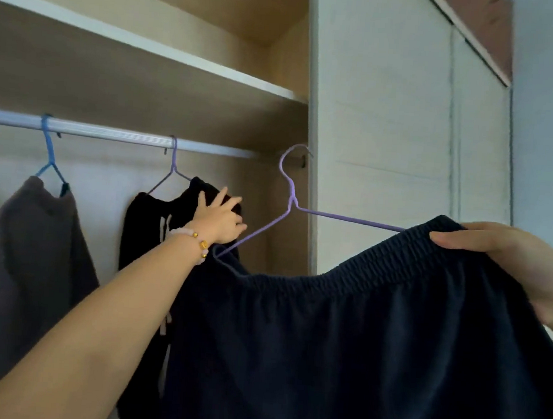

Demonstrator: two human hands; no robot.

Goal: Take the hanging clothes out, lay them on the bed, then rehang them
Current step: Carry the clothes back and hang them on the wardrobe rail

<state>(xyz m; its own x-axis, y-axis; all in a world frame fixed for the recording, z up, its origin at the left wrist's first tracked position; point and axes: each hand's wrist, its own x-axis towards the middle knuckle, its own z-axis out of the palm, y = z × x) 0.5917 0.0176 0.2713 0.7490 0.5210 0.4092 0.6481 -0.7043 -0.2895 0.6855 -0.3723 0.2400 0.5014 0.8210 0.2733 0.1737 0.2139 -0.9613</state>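
Dark navy trousers (357, 346) with an elastic waistband hang from a lilac wire hanger (333, 216). My right hand (510, 258) grips the waistband at its right end. The hanger's hook is up by the shadowed right end of the white closet rod (110, 131); whether it sits on the rod I cannot tell. My left hand (222, 220), with a bead bracelet on the wrist, reaches into the wardrobe, fingers spread against the shoulder of a black garment (149, 233). That garment hangs on a purple hanger (173, 166) on the rod.
A grey-brown garment (29, 257) hangs on a blue hanger (48, 157) further left on the rod. A wooden shelf (149, 48) runs above the rod. The closed white wardrobe door (388, 135) stands to the right.
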